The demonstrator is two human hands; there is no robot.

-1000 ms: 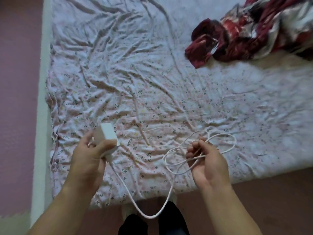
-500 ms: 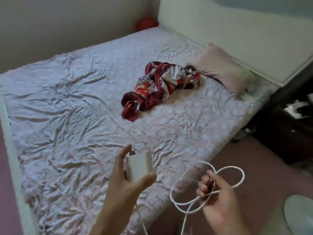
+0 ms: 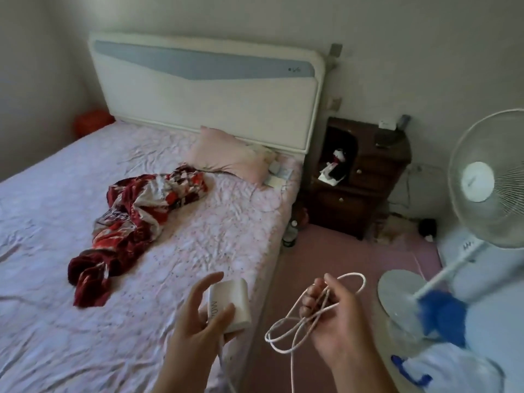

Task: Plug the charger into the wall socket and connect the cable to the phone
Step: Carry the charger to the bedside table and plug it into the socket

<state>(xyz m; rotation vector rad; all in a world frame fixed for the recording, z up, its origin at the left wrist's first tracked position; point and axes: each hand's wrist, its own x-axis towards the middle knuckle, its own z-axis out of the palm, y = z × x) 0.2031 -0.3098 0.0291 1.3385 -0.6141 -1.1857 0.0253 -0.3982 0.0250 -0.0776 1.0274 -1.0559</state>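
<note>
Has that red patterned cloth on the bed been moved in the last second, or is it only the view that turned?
No. The red cloth lies on the same patch of the bed sheet as before, bunched the same way; only the camera swung up toward the headboard.

Cable (image 3: 293,333) end beyond the bottom edge; fan (image 3: 487,180) cut by the right edge; nightstand (image 3: 365,177) items indistinct.

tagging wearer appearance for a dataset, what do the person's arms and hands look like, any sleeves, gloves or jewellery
Both forearms are bare as far as the picture shows, with no sleeve in view. The left hand and the right hand wear no gloves. No ring, watch or bracelet shows on the visible fingers or wrists. The nails look short and unpainted, though the picture is somewhat blurred.
</note>
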